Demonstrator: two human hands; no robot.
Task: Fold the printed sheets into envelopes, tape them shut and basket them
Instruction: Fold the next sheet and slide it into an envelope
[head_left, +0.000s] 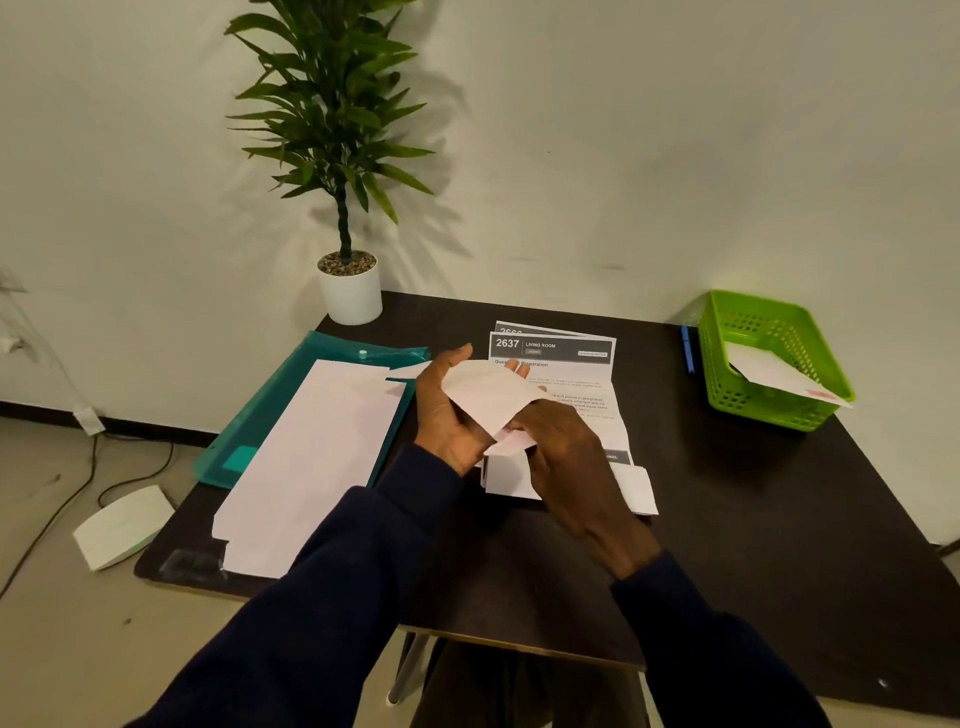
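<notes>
Nearest, dark blue sleeves; left hand cupping white folded paper envelope just above grey-headed printed sheets; right hand pinching its lower flap. Risk: pinch slipping, flap springing open, crease skewing.

A white envelope tilts above printed sheets at centre; a second envelope lies in the green basket at right.

On the table, folder left, printed sheets middle, basket right, plant behind.
</notes>
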